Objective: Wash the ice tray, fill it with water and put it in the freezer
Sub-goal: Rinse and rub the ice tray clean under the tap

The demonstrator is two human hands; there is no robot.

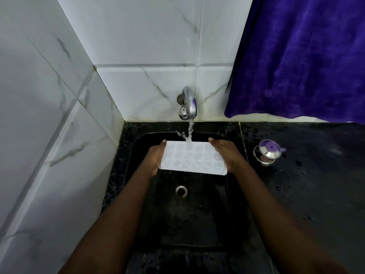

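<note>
ice tray (pixel 194 158) underside hidden, purple cloth (pixel 306 56) cropped

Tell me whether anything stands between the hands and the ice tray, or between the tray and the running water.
Nothing visible does. The left hand and right hand hold the ice tray by its short ends over the sink, and water from the tap falls straight onto its far edge.
</note>
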